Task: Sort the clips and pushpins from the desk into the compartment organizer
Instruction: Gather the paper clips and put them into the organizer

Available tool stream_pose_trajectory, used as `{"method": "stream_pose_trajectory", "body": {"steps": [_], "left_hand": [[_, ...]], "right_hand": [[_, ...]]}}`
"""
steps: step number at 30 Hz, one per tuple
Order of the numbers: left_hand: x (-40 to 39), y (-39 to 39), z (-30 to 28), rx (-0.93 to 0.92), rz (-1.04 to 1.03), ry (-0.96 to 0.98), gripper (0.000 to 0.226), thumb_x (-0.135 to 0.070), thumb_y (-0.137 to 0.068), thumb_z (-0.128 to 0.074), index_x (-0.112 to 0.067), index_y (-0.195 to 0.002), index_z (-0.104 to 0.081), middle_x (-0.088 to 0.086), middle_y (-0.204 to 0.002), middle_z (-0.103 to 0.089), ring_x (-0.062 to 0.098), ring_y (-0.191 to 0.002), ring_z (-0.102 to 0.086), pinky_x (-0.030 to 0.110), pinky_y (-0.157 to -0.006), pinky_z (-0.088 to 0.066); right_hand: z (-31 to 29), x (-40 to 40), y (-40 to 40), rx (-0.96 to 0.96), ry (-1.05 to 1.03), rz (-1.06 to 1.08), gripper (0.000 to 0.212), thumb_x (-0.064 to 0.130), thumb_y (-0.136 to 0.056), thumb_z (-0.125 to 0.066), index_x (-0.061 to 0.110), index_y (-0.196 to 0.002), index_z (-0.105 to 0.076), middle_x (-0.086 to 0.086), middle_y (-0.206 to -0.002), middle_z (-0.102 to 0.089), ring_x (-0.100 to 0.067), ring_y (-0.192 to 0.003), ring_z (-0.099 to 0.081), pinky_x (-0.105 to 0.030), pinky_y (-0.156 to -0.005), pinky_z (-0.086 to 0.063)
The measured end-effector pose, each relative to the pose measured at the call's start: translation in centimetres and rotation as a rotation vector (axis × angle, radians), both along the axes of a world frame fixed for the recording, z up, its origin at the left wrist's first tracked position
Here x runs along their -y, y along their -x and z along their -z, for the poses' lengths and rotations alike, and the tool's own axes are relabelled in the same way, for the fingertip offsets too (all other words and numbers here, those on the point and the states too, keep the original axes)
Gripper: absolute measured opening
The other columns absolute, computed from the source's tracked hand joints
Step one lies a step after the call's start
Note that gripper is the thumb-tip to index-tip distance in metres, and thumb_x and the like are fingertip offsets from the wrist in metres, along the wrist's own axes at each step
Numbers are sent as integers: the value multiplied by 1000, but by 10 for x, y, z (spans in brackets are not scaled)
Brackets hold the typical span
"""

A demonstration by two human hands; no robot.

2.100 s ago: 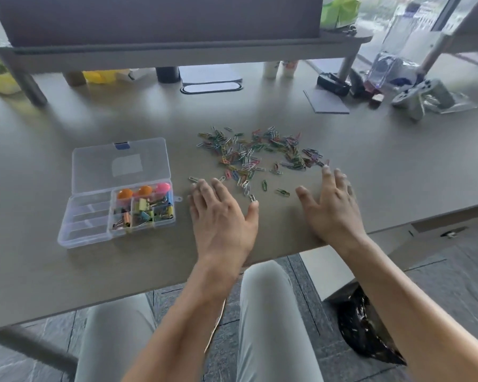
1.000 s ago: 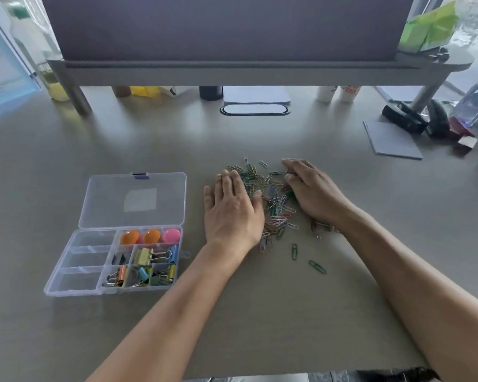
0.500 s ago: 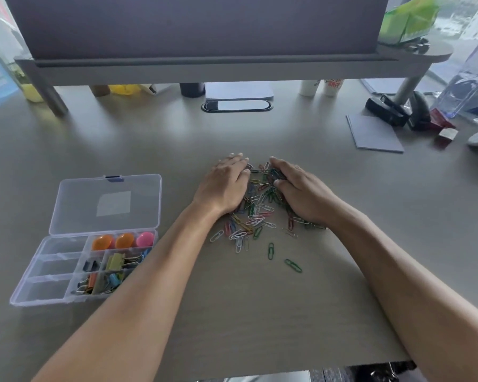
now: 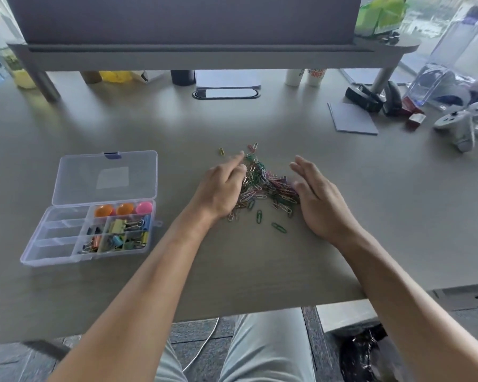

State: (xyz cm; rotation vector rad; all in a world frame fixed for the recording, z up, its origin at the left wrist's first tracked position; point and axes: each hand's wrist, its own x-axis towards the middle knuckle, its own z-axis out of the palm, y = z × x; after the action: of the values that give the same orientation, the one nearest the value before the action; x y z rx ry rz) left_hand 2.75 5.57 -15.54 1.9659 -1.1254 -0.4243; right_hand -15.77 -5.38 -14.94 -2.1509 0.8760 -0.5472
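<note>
The left hand [image 4: 221, 188] hides part of the paperclip pile [image 4: 265, 186]; its fingertips are blurred.

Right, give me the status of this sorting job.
Done: binder clips and round pushpins sit in the organizer. In hand: left hand and right hand flank the paper clip pile, holding none. Left: that pile, plus strays.

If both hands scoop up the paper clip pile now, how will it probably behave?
The paper clip pile is loose and tangled, so clumps will probably lift together while some clips slip out. Strays already lie flat on the desk; thin wire there likely needs pinching.
</note>
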Motion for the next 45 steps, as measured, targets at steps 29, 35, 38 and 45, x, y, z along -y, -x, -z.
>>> {"method": "stream_pose_trajectory", "body": {"steps": [29, 35, 38, 45], "left_hand": [[-13, 3, 2, -167, 60, 132, 54, -51, -104, -29, -16, -124, -65, 0, -129, -65, -3, -123, -55, 21, -111, -35], [-50, 34, 0, -250, -352, 315, 41, -35, -111, -31, -18, -129, -63, -18, -114, -57, -14, -105, -50, -3, -87, -30], [-61, 42, -2, -252, -389, 308, 43, -34, -110, -32, -15, -139, -58, -19, -126, -60, -19, -109, -50, -2, -93, -31], [-82, 38, 4, 55, -311, 50, 48, -14, -105, -43, -14, -153, -41, 1, -154, -47, 13, -142, -40, 7, -105, -20]], "right_hand": [[4, -32, -2, -228, 140, -21, 76, 52, -103, -51, 27, -165, -16, 7, -168, -30, -9, -156, -21, -28, -124, -19], [-7, 10, -39, -270, 61, -18, 55, 40, -111, -33, 24, -163, -27, 5, -170, -27, -10, -158, -16, -27, -125, -7], [-6, 25, -64, -300, 108, -111, 53, 42, -112, -30, 27, -162, -31, 8, -170, -27, -7, -157, -17, -29, -126, -6], [1, 7, -64, -257, 183, -457, 51, 32, -107, -39, 23, -157, -44, 6, -167, -34, -5, -156, -22, -36, -130, -13]]}}
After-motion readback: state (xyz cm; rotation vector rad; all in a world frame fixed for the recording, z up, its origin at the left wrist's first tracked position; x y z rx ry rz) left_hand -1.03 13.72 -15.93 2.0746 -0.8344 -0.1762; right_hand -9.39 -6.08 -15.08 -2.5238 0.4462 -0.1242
